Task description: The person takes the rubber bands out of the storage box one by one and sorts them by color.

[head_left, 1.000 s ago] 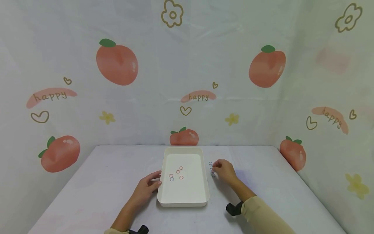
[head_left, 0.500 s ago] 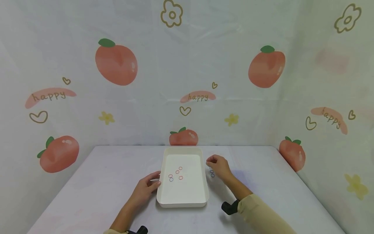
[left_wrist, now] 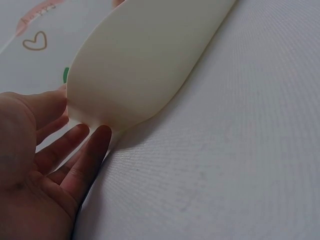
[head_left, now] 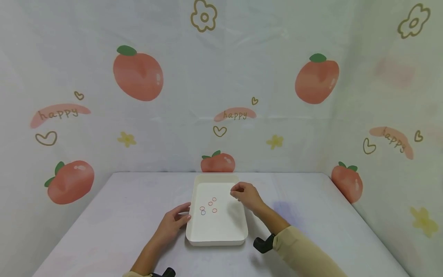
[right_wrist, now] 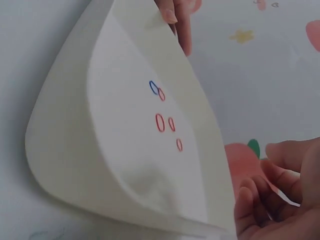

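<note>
A shallow white tray (head_left: 218, 231) lies on the table. Inside it are several small red rings (head_left: 214, 211) and one blue ring (head_left: 203, 212), which touches a red one. My left hand (head_left: 172, 222) rests its extended fingers and thumb against the outside of the tray's left wall; in the left wrist view its fingertips (left_wrist: 102, 134) meet that wall. Above the tray's right part, my right hand (head_left: 247, 195) pinches thumb and index finger together on what seems a small blue ring, hidden between the fingertips. The right hand and wrist cover the spot beside the tray where blue rings lay.
The table (head_left: 138, 200) has a white cloth with a faint bluish patch (head_left: 284, 209) at the right. Behind it hangs a white curtain (head_left: 180, 77) printed with peaches. Black wrist mounts (head_left: 264, 244) sit at both cuffs.
My right hand has left the column of blue rings right of the tray and moved left over the tray's right rim. The left hand, the tray and the rings inside have not moved.
</note>
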The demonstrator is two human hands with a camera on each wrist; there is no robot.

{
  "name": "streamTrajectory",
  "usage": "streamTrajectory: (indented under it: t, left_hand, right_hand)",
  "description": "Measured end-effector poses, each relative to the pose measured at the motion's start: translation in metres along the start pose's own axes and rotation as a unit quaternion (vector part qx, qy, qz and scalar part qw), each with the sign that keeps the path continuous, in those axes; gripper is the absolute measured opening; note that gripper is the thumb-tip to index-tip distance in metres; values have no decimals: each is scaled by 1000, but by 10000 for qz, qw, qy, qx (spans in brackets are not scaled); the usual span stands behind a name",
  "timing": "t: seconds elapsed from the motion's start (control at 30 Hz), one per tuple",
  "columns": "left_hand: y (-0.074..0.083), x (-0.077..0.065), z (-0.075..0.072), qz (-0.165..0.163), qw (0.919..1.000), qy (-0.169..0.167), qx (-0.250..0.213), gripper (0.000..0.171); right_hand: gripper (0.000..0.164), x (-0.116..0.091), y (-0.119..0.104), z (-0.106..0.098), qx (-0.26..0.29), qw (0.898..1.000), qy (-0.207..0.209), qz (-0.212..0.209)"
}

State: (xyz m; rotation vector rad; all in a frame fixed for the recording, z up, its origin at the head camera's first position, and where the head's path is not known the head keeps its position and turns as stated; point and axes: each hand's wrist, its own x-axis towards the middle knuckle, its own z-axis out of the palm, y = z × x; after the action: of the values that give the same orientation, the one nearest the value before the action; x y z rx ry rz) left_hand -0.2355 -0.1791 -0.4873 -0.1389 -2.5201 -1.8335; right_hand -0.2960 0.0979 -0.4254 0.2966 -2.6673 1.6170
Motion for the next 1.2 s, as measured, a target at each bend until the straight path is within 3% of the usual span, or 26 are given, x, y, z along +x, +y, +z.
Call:
streamTrajectory:
  t: [0.2, 0.5, 0.77, 1.2]
  left_hand:
    - [0, -1, -1, 15, 10000, 3, 45, 46]
    - [3, -1, -2, 5, 10000, 0, 7, 46]
    - [6, -2, -2, 39, 9998, -87, -153, 45]
    - [3, -1, -3, 157, 9997, -156, -139, 46]
  right_hand:
    - [19, 3, -11, 13, -349, 9965, -759, 64]
    - [22, 10, -19, 34, -590, 9900, -1276, -108]
    - [27, 18, -18, 47, -519, 9724, -2229, -456]
    - [29, 27, -14, 63, -1243, 9519, -2704, -730]
